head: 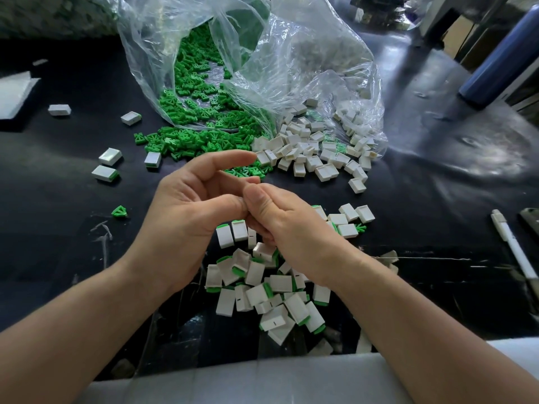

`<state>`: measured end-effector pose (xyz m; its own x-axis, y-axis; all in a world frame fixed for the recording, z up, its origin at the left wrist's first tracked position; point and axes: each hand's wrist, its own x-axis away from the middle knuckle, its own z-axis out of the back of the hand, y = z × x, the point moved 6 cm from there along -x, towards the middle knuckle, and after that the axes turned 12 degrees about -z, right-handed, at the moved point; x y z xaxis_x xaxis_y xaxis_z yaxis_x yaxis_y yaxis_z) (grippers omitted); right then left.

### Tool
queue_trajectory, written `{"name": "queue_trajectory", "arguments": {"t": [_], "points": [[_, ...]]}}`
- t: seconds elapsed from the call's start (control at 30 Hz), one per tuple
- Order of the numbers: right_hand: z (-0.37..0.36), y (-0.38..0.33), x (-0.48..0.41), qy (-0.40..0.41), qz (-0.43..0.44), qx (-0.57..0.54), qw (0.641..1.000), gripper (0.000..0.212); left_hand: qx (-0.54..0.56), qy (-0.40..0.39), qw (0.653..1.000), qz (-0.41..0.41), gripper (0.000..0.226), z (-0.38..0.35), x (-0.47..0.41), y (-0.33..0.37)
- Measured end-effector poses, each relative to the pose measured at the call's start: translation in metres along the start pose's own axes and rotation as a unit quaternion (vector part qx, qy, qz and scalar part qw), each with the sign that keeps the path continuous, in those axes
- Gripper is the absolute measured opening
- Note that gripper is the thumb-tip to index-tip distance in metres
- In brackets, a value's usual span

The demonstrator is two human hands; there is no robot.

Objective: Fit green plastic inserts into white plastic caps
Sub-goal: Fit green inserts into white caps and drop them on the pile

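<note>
- Left hand [189, 211]: raised over the bench [437, 176], palm turned inward, fingers loosely curved, forefinger stretched out; nothing seen in it
- Right hand [287, 224]: fingers curled down and under, thumb tip against the left thumb; whether it grips a part cannot be told, as the fingers hide the underside
- Inserts [198, 141]: green heap spilling from the mouth of a clear bag [262, 68] onto the bench, beyond the left hand; one loose insert [119, 212] lies alone to the left of the left wrist
- Caps [315, 153]: empty white caps heaped in and at the mouth of the bag's right-hand part, touching the right edge of the green heap
- Fitted caps [268, 287]: white caps with green showing at one end, in a loose pile under and between the wrists; a few more [350, 220] just right of the right hand
- Stray caps [110, 156]: several lie apart on the left of the bench, some with a green edge
- Pen [513, 249]: white, lying at the right edge of the bench
- Blue cylinder [501, 62]: tilted in view, at far right
</note>
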<state>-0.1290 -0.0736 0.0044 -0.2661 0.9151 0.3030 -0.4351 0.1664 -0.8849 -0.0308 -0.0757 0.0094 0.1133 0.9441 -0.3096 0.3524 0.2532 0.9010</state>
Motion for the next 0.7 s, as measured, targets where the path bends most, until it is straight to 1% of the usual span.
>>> {"name": "queue_trajectory", "arguments": {"t": [0.13,0.23,0.5,0.57,0.7], "points": [[0.0014,0.0018,-0.0011,0.004,0.000,0.013,1.000,0.036,-0.013,0.006,1.000,0.000,0.039,0.0016,-0.0001,-0.0011],[-0.0003,0.0004,-0.0003,0.006,-0.001,0.005,1.000,0.029,-0.014,0.007,1.000,0.001,0.039,0.0022,0.0001,-0.0007],[-0.0027,0.0008,-0.0003,0.000,0.002,0.006,1.000,0.026,-0.013,0.004,1.000,0.007,0.039,0.0014,0.0004,-0.0007],[-0.0013,0.0007,-0.0004,-0.002,0.005,-0.012,1.000,0.031,-0.002,0.003,1.000,0.014,0.039,0.0003,0.0004,-0.0005],[0.0020,0.0015,-0.0011,-0.013,0.006,-0.044,0.999,0.049,-0.005,0.001,0.999,0.033,0.043,0.0025,-0.0015,-0.0004]]}}
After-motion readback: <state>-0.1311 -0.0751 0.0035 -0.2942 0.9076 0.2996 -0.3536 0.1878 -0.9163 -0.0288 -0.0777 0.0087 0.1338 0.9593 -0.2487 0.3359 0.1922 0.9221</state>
